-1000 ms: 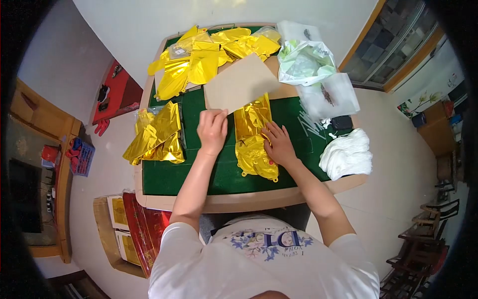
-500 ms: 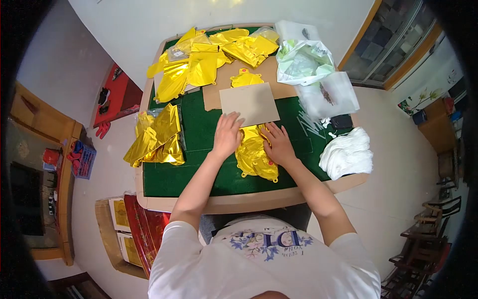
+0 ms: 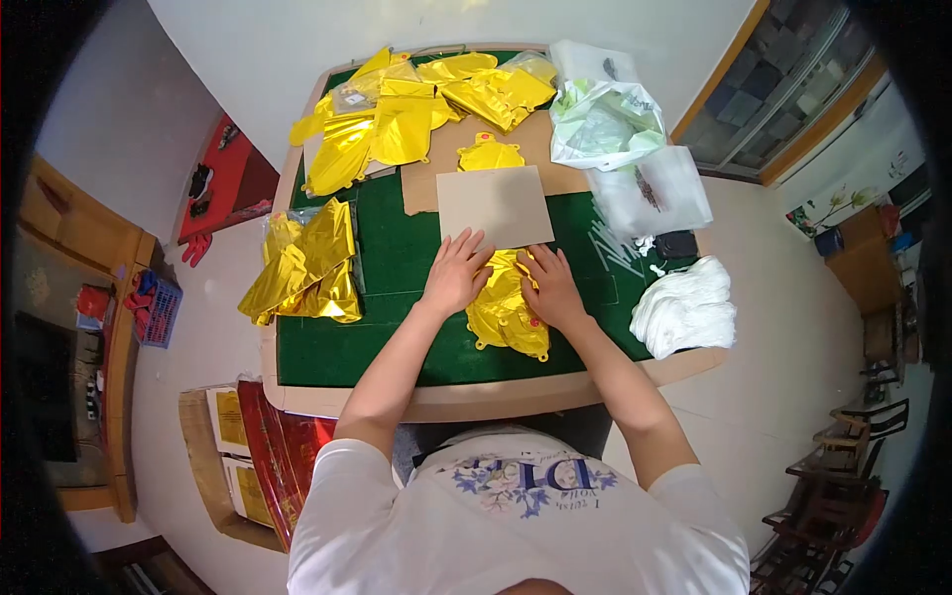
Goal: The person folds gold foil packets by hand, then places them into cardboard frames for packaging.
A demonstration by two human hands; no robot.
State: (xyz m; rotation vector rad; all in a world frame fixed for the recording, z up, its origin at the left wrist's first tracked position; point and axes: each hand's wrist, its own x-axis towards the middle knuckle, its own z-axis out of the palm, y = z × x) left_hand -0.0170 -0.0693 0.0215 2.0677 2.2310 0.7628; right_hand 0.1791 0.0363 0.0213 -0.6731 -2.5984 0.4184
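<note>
A flat gold foil balloon [image 3: 504, 315] with small tabs along its edge lies before me on the green tabletop [image 3: 397, 347]. A greyish-brown cardboard sheet [image 3: 494, 206] covers part of the gold foil, and a gold end [image 3: 490, 155] shows beyond its far edge. My left hand [image 3: 456, 276] rests palm down at the sheet's near left corner, fingers stretched out, touching the foil's left side. On the other side, my right hand [image 3: 553, 288] lies on the balloon with fingers extended toward the sheet's near edge. Neither hand grips anything visible.
More gold foil pieces [image 3: 402, 124] lie piled at the back left, with another folded gold bundle [image 3: 322, 263] at left. Back right are a plastic bag [image 3: 607, 124] and a clear packet [image 3: 654, 188]. A white string bundle [image 3: 684, 307] and a black object [image 3: 676, 245] sit at right.
My left hand's fingers have shifted slightly right along the cardboard's near edge. My right hand, the sheet and the balloon look nearly the same. The whole view has shifted a little.
</note>
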